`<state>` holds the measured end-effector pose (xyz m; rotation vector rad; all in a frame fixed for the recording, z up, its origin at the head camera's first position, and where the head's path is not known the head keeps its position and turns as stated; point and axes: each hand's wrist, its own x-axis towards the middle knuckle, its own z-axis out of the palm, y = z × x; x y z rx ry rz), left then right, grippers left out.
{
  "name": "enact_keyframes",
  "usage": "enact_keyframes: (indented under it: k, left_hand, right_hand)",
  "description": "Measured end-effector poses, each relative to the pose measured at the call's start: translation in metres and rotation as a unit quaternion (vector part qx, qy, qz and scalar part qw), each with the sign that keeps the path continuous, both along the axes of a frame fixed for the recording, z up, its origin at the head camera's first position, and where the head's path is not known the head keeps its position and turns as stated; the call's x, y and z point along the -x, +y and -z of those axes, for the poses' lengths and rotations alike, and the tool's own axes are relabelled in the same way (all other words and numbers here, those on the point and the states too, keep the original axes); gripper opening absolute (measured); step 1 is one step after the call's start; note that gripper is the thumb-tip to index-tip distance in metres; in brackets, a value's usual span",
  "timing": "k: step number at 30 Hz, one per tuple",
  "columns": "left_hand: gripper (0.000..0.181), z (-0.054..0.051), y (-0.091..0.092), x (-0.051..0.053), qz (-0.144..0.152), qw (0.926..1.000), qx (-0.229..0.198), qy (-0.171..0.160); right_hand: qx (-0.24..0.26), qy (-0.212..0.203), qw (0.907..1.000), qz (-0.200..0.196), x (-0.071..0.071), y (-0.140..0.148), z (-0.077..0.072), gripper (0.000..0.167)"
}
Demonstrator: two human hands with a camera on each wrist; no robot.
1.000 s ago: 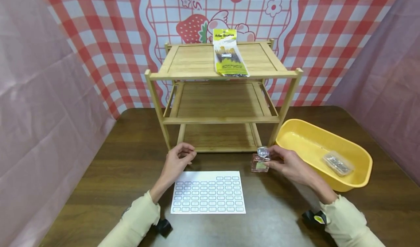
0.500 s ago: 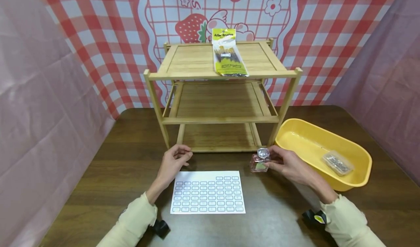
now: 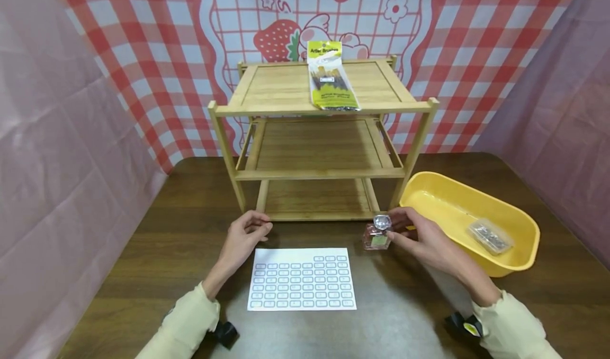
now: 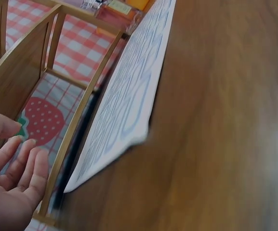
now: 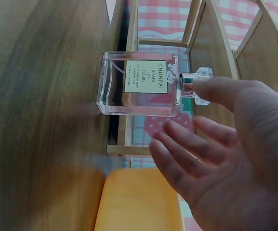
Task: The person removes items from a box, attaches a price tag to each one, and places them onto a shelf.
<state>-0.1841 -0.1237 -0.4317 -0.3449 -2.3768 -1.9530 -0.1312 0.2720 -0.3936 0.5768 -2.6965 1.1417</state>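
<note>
A pink glass perfume bottle with a clear faceted cap stands upright on the table before the rack's front right leg. Beside it is my right hand, fingers spread apart. In the right wrist view the fingers are off the glass, and the thumb overlaps the cap; whether it touches cannot be told. My left hand holds nothing, its fingers loosely bent near the rack's front left corner. Between the hands lies a white sheet printed with rows of blue-edged labels. The left wrist view shows one corner of it slightly lifted.
Behind the hands stands a three-tier wooden rack. A packet of artist brushes lies on its top shelf. At right, a yellow basin holds a small clear box. Checked cloth hangs behind.
My right hand has loosened from the perfume bottle and drawn slightly right, while the bottle stays put. My left hand has shifted a little left.
</note>
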Motion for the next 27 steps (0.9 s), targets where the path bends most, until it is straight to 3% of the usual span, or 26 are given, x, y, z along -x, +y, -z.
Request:
enact_keyframes:
  k: [3,8,11,14,21,24,27]
  left_hand:
    - [0.017,-0.001,-0.010,-0.001,0.005,0.9994,0.033,-0.001]
    - [0.016,-0.001,-0.022,-0.003,-0.001,0.9950,0.099,0.011]
    - [0.014,-0.001,-0.025,-0.004,-0.002,0.9911,0.130,0.028]
    - [0.014,-0.001,-0.027,-0.005,0.009,0.9868,0.155,0.046]
    - [0.018,0.000,-0.027,-0.008,0.027,0.9673,0.241,0.074]
    - [0.020,0.000,-0.028,-0.010,0.033,0.9579,0.273,0.082]
    - [0.021,0.001,-0.028,-0.010,0.038,0.9532,0.289,0.082]
  right_hand:
    - [0.001,0.062,0.9976,0.029,-0.007,0.000,-0.002,0.039]
    - [0.024,0.154,0.9854,0.069,-0.019,-0.003,-0.004,0.037]
    - [0.038,0.187,0.9792,0.070,-0.025,-0.007,-0.004,0.036]
    - [0.045,0.212,0.9751,0.046,-0.029,-0.013,-0.003,0.037]
    - [0.044,0.207,0.9763,-0.044,-0.033,-0.034,0.009,0.036]
    - [0.040,0.179,0.9812,-0.060,-0.035,-0.043,0.018,0.033]
    - [0.021,0.145,0.9873,-0.061,-0.035,-0.052,0.026,0.029]
